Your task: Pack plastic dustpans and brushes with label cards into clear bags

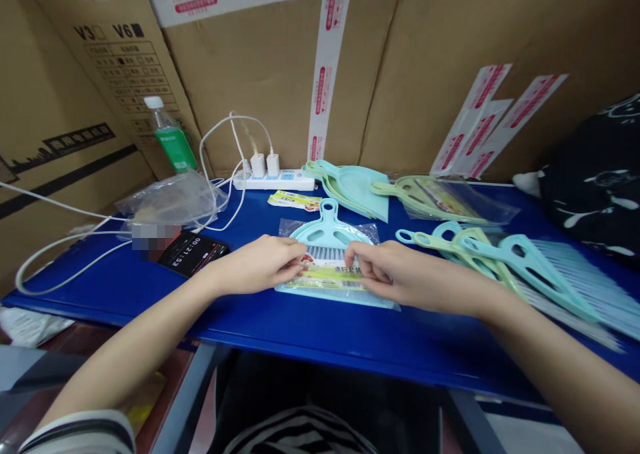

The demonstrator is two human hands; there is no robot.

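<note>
A turquoise plastic dustpan (327,224) lies flat at the middle of the blue table (320,334), inside a clear plastic bag (287,227) with a small brush (323,253) and a printed label card (325,277). Its long axis runs near to far, handle end pointing far. The left hand (257,265) and right hand (395,273) come in from either side, about equally near. Both are curled inward, not clenched, fingertips on the packet's upper middle. Whether either is pinching the bag or card cannot be determined.

Right of the packet lie loose green and turquoise dustpan parts (480,261) and a bristle strip (565,281). Farther off are a stacked turquoise dustpan (355,187), a bagged green dustpan (430,197), and a loose label (293,201). Far left are a power strip (273,181) and a black digital timer (193,254).

The hands cover part of the card; its small print is illegible.
</note>
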